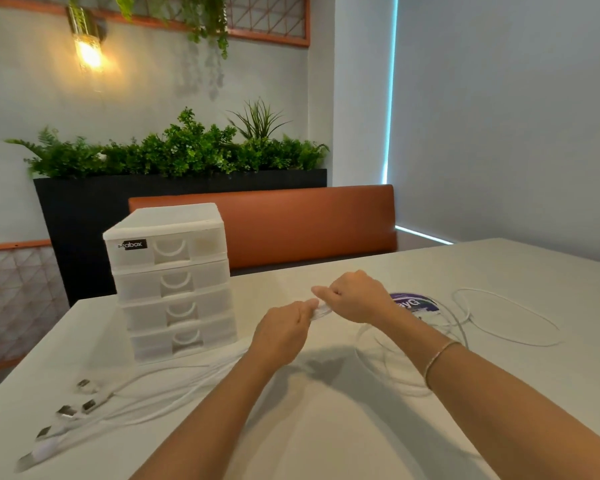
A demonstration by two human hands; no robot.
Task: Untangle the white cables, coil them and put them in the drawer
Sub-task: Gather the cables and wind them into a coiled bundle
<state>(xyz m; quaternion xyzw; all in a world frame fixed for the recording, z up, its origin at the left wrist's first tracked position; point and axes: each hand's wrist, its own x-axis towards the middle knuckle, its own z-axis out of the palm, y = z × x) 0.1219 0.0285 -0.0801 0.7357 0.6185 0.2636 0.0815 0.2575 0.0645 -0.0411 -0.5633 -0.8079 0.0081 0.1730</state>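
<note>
Several white cables (174, 382) lie stretched across the white table (326, 427), their metal plugs (66, 410) fanned out at the front left. More white cable lies in loose loops (506, 323) at the right. My left hand (281, 332) and my right hand (355, 296) meet above the table's middle, and both pinch a short blurred stretch of white cable (321, 310) between them. A white drawer unit (172, 282) with several shut drawers stands at the left, behind the plugs.
A round purple sticker (416, 302) sits on the table under the loops at the right. An orange bench back (291, 226) and a black planter (84, 216) with green plants stand behind the table. A grey wall lies to the right.
</note>
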